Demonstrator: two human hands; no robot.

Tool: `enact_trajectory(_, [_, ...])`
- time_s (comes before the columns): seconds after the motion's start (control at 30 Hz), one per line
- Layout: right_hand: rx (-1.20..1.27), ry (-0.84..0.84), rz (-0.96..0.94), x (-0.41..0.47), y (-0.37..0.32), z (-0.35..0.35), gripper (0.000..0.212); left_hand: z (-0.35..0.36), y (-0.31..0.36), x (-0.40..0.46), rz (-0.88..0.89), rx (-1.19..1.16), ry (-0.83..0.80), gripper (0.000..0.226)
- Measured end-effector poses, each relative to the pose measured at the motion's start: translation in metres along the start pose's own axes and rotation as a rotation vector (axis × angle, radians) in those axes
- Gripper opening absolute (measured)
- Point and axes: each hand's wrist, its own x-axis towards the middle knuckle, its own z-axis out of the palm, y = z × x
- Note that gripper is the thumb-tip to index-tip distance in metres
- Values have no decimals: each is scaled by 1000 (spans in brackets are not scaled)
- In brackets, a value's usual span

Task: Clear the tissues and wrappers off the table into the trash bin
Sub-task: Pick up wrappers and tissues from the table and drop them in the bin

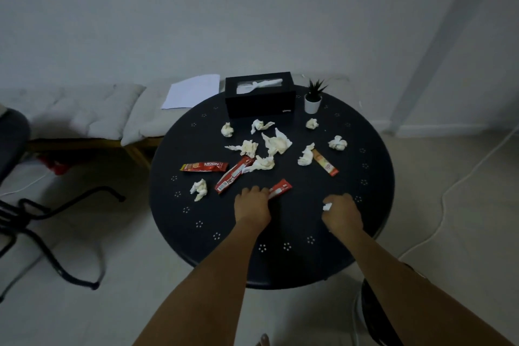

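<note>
Several crumpled white tissues, such as the big one [276, 143], lie scattered over the round black table [202, 205]. Red wrappers lie among them: one at the left [203, 166], one slanted in the middle [233, 175], and an orange-red stick [325, 162] at the right. My left hand [252, 205] is closed on the near end of a small red wrapper [280, 187]. My right hand [341, 212] is closed around a small white tissue [326, 207], which shows only at the thumb. A dark round bin [376, 314] sits by my right forearm, mostly hidden.
A black tissue box [259, 98] and a small potted plant [314, 98] stand at the table's far edge. A cushioned bench [84, 112] with a paper sheet [191, 91] runs along the left. A black chair base [42, 222] is at the left, and a white cable [449, 191] lies on the floor at the right.
</note>
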Motion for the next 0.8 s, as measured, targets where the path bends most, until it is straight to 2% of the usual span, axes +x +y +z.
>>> enact_trajectory(0.13, [55,37,36,-6,15,-12,31,1,24,4,36,-86,49,42])
enact_trajectory(0.3, [112,111,116,-22,81,-41,29,10,108,5,217,-194,87,32])
enact_trajectory(0.43, [186,173,316,-46,163,-69,31,32,201,-10,406,-286,21,27])
enact_trajectory(0.57, [246,189,457,-69,236,-74,28,64,268,-31,504,-278,-101,24])
enact_trajectory(0.8, [342,117,565,-83,320,-44,40,148,323,-55,443,-290,-322,23])
